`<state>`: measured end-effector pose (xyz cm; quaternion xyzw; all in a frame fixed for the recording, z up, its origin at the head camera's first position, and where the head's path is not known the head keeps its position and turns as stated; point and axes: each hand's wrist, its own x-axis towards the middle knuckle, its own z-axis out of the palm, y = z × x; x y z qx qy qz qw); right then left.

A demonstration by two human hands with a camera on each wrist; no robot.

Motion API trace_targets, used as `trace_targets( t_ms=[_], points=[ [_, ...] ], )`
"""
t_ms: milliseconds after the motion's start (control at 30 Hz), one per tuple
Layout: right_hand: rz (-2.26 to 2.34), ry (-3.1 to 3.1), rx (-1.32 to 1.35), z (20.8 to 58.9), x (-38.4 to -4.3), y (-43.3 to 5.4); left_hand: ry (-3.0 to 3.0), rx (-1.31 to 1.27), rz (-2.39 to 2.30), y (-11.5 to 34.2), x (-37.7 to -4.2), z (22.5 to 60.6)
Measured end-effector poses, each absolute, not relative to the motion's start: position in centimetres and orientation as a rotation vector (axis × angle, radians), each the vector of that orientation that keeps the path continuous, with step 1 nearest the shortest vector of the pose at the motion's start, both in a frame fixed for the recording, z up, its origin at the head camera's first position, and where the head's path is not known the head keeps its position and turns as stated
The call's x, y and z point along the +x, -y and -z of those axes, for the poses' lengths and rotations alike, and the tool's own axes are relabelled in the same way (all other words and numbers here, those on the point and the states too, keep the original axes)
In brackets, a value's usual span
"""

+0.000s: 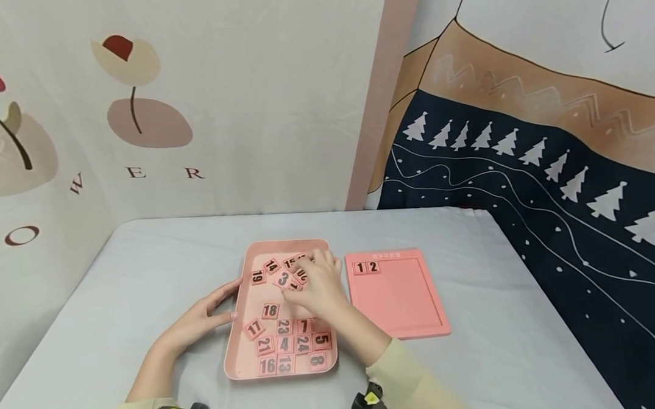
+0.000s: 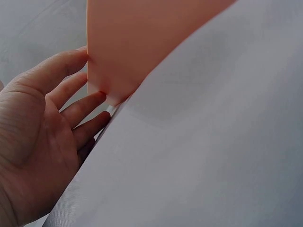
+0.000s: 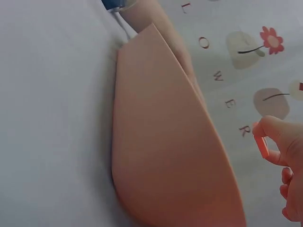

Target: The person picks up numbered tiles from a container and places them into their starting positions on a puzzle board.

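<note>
A pink tray point(image 1: 237, 339) on the table holds several pink number tiles. In the head view my right hand point(image 1: 322, 287) is over the tray's upper right part, beside tiles such as the 14 point(image 1: 272, 266) and the 3 point(image 1: 283, 279). The right wrist view shows this hand pinching a small pink number tile point(image 3: 261, 146) edge-on between thumb and finger; its face is hidden there. At the tray's left side, my left hand point(image 1: 200, 317) touches the rim with spread, relaxed fingers point(image 2: 85, 108). The lower tiles include the 18 point(image 1: 270, 311) and 17 point(image 1: 253, 329).
Right of the tray lies a pink board point(image 1: 400, 299) with a raised frame. The tiles 1 point(image 1: 360, 268) and 2 point(image 1: 373, 267) sit side by side in its upper left corner. A pale cloth point(image 1: 160, 260) covers the table, and printed curtains point(image 1: 274, 109) hang behind it.
</note>
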<state>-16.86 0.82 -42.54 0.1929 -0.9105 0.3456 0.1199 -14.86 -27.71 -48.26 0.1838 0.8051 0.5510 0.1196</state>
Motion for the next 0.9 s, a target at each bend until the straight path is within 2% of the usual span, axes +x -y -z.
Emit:
trace_targets(
  t_ms=[567, 900],
  points=[
    [-0.883, 2.585, 0.677, 43.3, -16.8, -10.4, -2.402, 0.490, -1.570, 27.7, -14.8, 47.8],
    [-0.769, 2.618, 0.653, 44.9, -17.9, -16.1, -2.390, 0.479, -1.567, 27.5, -14.7, 48.0]
  ],
)
